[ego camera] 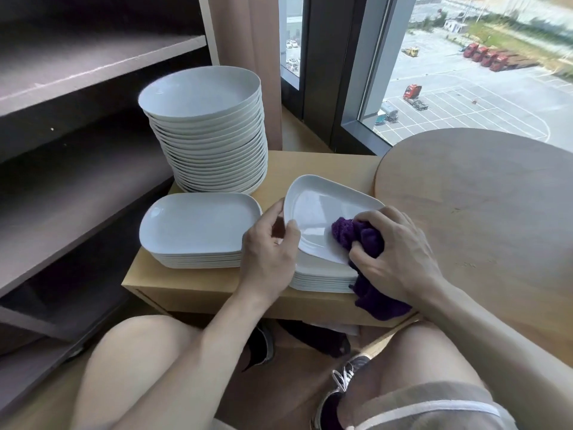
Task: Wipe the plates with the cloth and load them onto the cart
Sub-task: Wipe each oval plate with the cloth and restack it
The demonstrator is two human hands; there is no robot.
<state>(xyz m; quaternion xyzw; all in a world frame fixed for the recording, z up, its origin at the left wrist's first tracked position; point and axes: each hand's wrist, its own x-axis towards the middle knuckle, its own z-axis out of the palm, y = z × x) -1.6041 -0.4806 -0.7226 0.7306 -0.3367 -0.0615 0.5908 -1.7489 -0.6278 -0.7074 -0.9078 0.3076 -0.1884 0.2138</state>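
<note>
Wiping is under way: the left hand (269,246) fingers are gripping the tilted plate (316,215) by its rim over the counter (325,166). The right hand (397,252) fingers are clutching the purple cloth (356,238) against the plate. Next, likely finishing the wipe, then loading.

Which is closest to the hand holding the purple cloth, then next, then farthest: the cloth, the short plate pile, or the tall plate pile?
1. purple cloth, in the right hand.
2. short plate pile, to its left.
3. tall plate pile, back left.
</note>
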